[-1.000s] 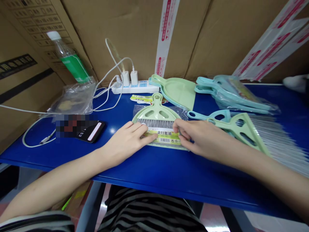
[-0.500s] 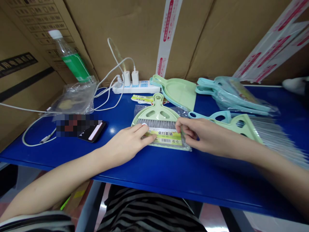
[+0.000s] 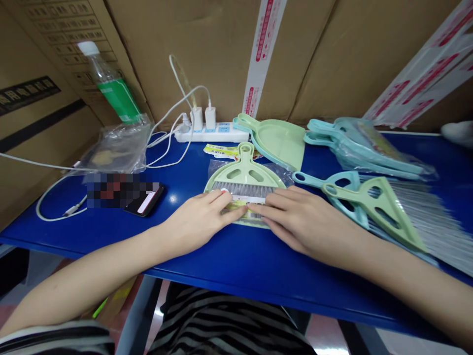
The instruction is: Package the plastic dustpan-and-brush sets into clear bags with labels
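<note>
A light green dustpan and brush set [image 3: 245,166] lies flat on the blue table in front of me, inside a clear plastic bag [image 3: 284,171]. Grey bristles [image 3: 242,189] show across it, above a yellow and white label card [image 3: 238,203]. My left hand [image 3: 199,212] rests on the label's left side, thumb and fingers apart. From the other side, my right hand [image 3: 297,217] lies over the label with its fingers stretched out. The index fingertip and my left thumb nearly meet, covering much of the print.
Loose green and blue brushes [image 3: 386,212] lie at right beside a stack of clear bags [image 3: 436,212]. Behind are stacked dustpans [image 3: 283,140], bagged blue dustpans [image 3: 369,148] and a white power strip [image 3: 231,133]. A phone [image 3: 146,201], cables and a bottle [image 3: 120,101] stand left.
My right hand has moved left from the set's right edge onto the label, its curled fingers now straightened. The left hand has stayed on the label, its thumb slightly further right.
</note>
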Available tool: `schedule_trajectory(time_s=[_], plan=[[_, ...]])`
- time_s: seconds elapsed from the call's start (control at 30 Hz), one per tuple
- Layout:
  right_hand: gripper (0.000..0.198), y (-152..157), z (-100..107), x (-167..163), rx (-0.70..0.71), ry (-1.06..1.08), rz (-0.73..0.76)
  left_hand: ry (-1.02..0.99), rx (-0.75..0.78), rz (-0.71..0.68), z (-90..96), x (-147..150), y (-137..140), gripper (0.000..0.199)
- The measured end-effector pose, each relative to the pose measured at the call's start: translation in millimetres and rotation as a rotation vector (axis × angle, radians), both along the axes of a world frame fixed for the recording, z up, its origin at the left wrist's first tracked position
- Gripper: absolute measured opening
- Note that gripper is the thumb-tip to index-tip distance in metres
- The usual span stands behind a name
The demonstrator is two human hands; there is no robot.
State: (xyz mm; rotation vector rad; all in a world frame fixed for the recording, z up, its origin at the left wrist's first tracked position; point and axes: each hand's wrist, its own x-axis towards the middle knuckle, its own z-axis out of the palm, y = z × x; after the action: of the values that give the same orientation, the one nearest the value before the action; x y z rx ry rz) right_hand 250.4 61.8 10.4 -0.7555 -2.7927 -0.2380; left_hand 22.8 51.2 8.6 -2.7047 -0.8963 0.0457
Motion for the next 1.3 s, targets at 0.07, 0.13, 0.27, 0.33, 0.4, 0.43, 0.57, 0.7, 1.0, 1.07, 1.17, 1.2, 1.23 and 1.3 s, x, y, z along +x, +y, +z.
schedule_trajectory(time_s=[0.07, 0.13, 0.27, 0.33, 0.4, 0.43, 0.57, 0.7, 1.0, 1.07, 1.17, 1.2, 1.23, 1.3], plan=[[0.028, 0.5, -0.1, 0.1, 0.018, -0.023, 0.005, -0.002, 0.0, 0.002, -0.4, 0.2, -0.3, 0.043], [0.029, 0.7, 0.4, 1.0, 0.056, -0.043, 0.011, -0.013, 0.002, 0.0, -0.4, 0.7, -0.8, 0.042], [0.033, 1.7, 1.8, 4.6, 0.111, -0.09, 0.018, -0.01, -0.009, 0.023, 1.0, 2.0, -1.5, 0.041], [0.032, 3.2, 2.8, 7.3, 0.113, -0.104, 0.03, -0.008, -0.018, 0.032, 1.9, 2.2, -1.6, 0.04], [0.03, 5.0, 4.6, 10.1, 0.114, -0.114, 0.041, -0.013, -0.015, 0.033, 2.7, 1.9, -1.5, 0.039], [0.03, 5.8, 5.8, 11.4, 0.116, -0.119, 0.041, -0.014, -0.009, 0.033, 3.1, 1.5, -1.3, 0.038], [0.027, 7.9, 11.5, 16.1, 0.111, -0.124, 0.024, -0.001, 0.009, 0.052, 7.3, -1.6, 0.6, 0.037], [0.029, 8.6, 15.1, 22.7, 0.052, -0.147, 0.006, 0.043, -0.014, 0.124, 16.7, -7.0, 3.2, 0.039], [0.034, 13.3, 18.4, 36.7, -0.121, -0.16, -0.054, 0.027, -0.041, 0.232, 30.2, -19.1, 4.3, 0.046], [0.032, 13.6, 20.1, 35.6, -0.146, -0.143, -0.069, 0.023, -0.071, 0.276, 31.7, -19.8, 3.5, 0.044], [0.029, 12.1, 21.3, 30.5, -0.173, -0.109, -0.102, 0.008, -0.12, 0.355, 32.8, -18.2, 1.9, 0.034], [0.028, 11.3, 21.1, 28.3, -0.181, -0.105, -0.116, -0.002, -0.128, 0.37, 32.5, -17.2, 1.3, 0.03], [0.026, 10.5, 20.5, 26.0, -0.185, -0.105, -0.135, -0.018, -0.128, 0.375, 31.7, -16.2, 0.8, 0.028], [0.022, 9.2, 18.5, 21.7, -0.181, -0.114, -0.178, -0.056, -0.113, 0.364, 28.9, -13.9, 0.3, 0.028]])
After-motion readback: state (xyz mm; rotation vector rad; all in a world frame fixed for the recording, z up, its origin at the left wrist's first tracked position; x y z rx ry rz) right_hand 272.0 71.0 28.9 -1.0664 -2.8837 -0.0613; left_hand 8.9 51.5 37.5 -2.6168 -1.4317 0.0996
